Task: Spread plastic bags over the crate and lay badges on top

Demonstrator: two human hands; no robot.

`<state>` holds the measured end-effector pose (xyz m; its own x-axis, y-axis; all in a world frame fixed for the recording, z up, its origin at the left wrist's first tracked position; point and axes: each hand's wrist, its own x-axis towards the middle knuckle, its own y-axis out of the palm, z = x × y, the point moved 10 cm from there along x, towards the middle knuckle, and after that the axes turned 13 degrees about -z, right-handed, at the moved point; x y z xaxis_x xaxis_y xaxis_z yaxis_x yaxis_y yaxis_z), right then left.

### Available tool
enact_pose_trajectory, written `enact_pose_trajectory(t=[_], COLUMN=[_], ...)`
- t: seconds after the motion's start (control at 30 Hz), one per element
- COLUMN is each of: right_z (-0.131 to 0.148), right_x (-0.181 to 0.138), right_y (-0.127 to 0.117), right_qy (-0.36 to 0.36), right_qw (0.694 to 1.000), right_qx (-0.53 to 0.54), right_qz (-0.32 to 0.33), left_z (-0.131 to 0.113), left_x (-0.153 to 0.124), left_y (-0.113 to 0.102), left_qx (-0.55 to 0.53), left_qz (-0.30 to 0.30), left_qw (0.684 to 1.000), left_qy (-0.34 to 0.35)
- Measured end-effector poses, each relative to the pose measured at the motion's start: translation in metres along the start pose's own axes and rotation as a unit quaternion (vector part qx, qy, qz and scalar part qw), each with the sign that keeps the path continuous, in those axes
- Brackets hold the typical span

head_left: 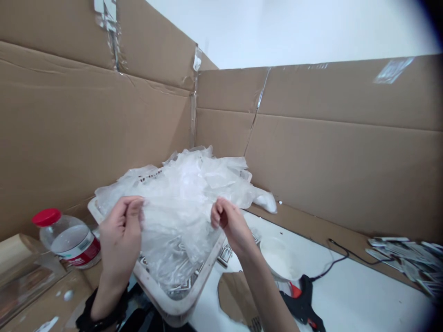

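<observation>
Both hands are pinching a thin clear plastic bag (176, 216) — the left hand (121, 230) clamping its left edge, the right hand (230, 221) its right edge. The bag is hanging between them, over a heaped white rectangular tray (194, 286) of crumpled film.

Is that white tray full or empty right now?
Full: crumpled clear plastic heaps well above the tray rim; the left hand and right hand pinch its front sheet.
</observation>
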<state>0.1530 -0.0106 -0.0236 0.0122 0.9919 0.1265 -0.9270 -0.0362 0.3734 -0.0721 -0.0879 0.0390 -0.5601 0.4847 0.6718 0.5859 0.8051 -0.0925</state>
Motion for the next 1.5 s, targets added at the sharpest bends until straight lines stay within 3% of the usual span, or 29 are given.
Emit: enact_pose_trajectory(t=[0.07, 0.1, 0.2, 0.27, 0.43, 0.57, 0.67, 0.83, 0.9, 1.03, 1.1, 1.2, 1.37, 1.5], right_z=[0.017, 0.026, 0.047, 0.050, 0.044, 0.040, 0.037, 0.021, 0.018, 0.010, 0.011, 0.019, 0.039, 0.045], right_x=[0.001, -0.003, -0.028, -0.040, -0.032, -0.026, -0.028, -0.033, -0.031, -0.027, -0.025, -0.018, -0.018, -0.020], right_y=[-0.015, -0.013, 0.017, 0.028, 0.005, -0.007, 0.006, 0.029, 0.025, 0.013, 0.010, 0.003, -0.006, -0.009], right_qy=[-0.069, -0.109, -0.218, -0.250, -0.190, -0.172, -0.184, -0.151, -0.122, -0.051, -0.035, -0.060, -0.137, -0.152], right_qw=[0.995, 0.992, 0.964, 0.941, 0.967, 0.968, 0.957, 0.955, 0.954, 0.950, 0.958, 0.969, 0.969, 0.970], right_qx=[0.012, -0.008, -0.147, -0.223, -0.154, -0.146, -0.215, -0.249, -0.269, -0.291, -0.260, -0.229, -0.201, -0.183], right_qz=[-0.064, -0.059, 0.036, 0.052, -0.067, -0.114, -0.062, 0.055, 0.059, 0.101, 0.114, 0.064, -0.033, -0.054], left_z=[0.005, 0.006, 0.000, -0.006, -0.014, -0.008, -0.013, -0.019, -0.014, 0.006, 0.010, 0.009, 0.013, 0.008], left_x=[0.002, 0.001, -0.009, -0.016, -0.025, -0.020, -0.021, -0.044, -0.040, -0.018, -0.015, -0.017, -0.014, -0.010], left_y=[-0.005, -0.002, 0.016, 0.025, 0.034, 0.031, 0.043, 0.075, 0.075, 0.052, 0.048, 0.044, 0.033, 0.029], left_qx=[0.006, 0.008, 0.005, 0.003, -0.011, -0.045, -0.088, -0.008, -0.023, -0.045, -0.042, -0.057, -0.112, -0.122], left_qz=[-0.015, 0.000, 0.077, 0.108, 0.137, 0.128, 0.195, 0.350, 0.327, 0.187, 0.173, 0.154, 0.070, 0.042], left_qw=[1.000, 0.999, 0.997, 0.994, 0.988, 0.990, 0.977, 0.937, 0.944, 0.978, 0.981, 0.982, 0.978, 0.982], left_qy=[-0.025, -0.032, -0.011, 0.016, 0.071, 0.038, 0.010, -0.001, -0.030, -0.077, -0.081, -0.094, -0.160, -0.138])
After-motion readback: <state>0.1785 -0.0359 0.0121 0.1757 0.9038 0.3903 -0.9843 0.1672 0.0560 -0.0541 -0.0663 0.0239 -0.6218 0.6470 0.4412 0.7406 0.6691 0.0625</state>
